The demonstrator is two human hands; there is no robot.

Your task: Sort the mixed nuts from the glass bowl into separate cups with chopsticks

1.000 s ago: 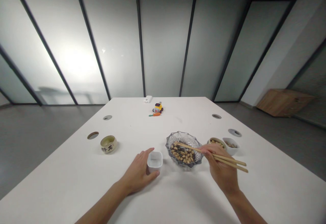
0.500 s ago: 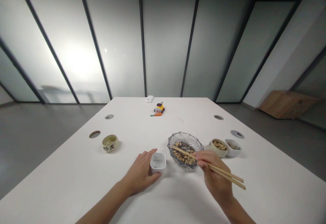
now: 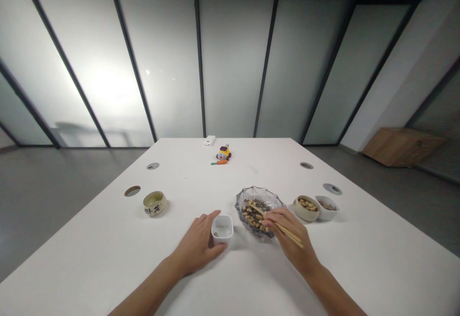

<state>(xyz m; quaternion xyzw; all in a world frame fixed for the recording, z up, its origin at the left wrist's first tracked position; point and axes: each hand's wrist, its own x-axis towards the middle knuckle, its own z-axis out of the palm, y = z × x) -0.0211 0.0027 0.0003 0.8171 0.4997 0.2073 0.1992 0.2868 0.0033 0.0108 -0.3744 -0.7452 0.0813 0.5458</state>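
My left hand (image 3: 199,243) curls around the left side of a small square white bowl (image 3: 223,240), thumb at its near side and fingers at its far side. A small brownish bit shows inside that bowl. My right hand (image 3: 291,237) is closed on a pair of wooden chopsticks (image 3: 287,232), held over a scalloped glass bowl (image 3: 275,200). Their tips reach into a mix of peanuts (image 3: 258,224) and dark seeds (image 3: 264,204); whether anything is pinched between the tips cannot be made out.
Right of the glass bowl stand a round ceramic bowl of peanuts (image 3: 305,214) and a white bowl with dark contents (image 3: 327,214). At left sits a green-lined ceramic bowl (image 3: 154,206). A toy vehicle (image 3: 224,152), toy carrot (image 3: 219,162) and white box (image 3: 209,140) lie farther back.
My right hand has moved left, and the chopsticks have turned steeper, their tips shifting slightly right within the glass bowl. A brownish bit now shows in the small white bowl. My left hand keeps its place.
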